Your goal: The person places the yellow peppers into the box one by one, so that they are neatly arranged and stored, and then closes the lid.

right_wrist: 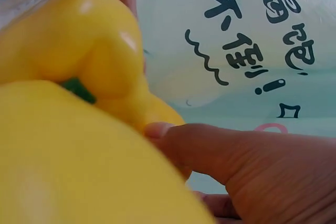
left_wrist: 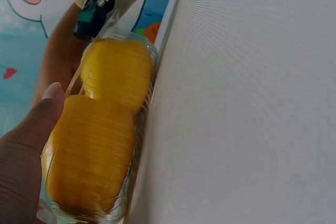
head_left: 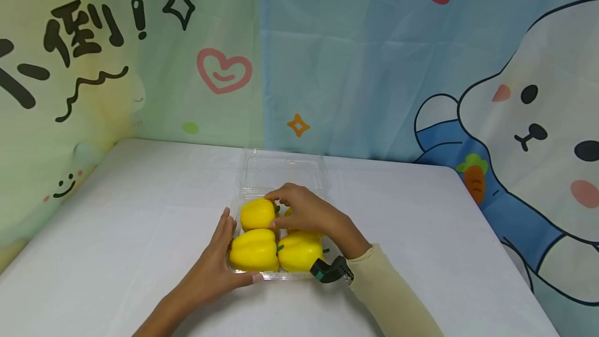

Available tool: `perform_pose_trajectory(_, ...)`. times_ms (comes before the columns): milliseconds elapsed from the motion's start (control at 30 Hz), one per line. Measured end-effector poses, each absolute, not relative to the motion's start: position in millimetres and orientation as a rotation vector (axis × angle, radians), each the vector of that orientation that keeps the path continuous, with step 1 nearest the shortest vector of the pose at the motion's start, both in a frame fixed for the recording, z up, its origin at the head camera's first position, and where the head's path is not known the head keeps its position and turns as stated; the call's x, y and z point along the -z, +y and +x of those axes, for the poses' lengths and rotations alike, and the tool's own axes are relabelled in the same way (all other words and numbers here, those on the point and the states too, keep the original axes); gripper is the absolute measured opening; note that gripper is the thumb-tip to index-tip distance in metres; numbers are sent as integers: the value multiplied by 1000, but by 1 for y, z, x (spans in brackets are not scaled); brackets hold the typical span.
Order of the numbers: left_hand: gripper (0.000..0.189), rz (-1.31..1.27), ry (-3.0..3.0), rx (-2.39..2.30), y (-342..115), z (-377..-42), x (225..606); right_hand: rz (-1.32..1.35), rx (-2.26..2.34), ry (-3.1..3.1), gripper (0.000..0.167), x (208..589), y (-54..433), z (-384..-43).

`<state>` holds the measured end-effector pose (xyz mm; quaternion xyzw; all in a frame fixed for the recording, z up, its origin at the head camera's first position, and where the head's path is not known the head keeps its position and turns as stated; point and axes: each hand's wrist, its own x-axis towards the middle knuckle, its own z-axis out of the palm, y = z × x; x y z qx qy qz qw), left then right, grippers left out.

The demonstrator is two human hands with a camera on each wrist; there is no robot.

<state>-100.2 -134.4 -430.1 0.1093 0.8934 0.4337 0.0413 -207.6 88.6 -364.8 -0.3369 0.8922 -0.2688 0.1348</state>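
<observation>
A clear plastic box (head_left: 285, 276) holds several yellow bell peppers with short green stems. My left hand (head_left: 219, 259) holds the box at its front left corner, fingers along the left side and thumb at the front edge. With thumb and fingers, my right hand (head_left: 305, 211) grips the back left bell pepper (head_left: 257, 215). In front lie a left bell pepper (head_left: 254, 251) and a right bell pepper (head_left: 299, 252), side by side. Another yellow pepper at the back right is mostly hidden beneath the right hand. The left wrist view shows the front peppers through the ribbed box wall (left_wrist: 126, 192).
The clear lid (head_left: 283, 168) lies folded open behind the box, on a white table (head_left: 140, 222). Printed cloth (head_left: 327, 56) hangs along the back and left. A dark wrist device (head_left: 332, 269) sits at the right cuff, close to the front right pepper.
</observation>
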Motion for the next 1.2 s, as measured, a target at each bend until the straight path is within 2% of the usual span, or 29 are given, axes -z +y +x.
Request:
perform_pose_trajectory(400, 128, 366, 2732, -1346, -133, -99, 428, -921, 886, 2593, 48, 369, 89, -208)
perform_pose_trajectory(767, 127, 362, 2734, -1345, -134, -100, 429, -1012, 827, 2555, 50, 370, 87, -209)
perform_pose_trajectory(1200, 127, 357, 2737, -1334, -133, -99, 429, -979, 931, 2526, 51, 375, 88, -210)
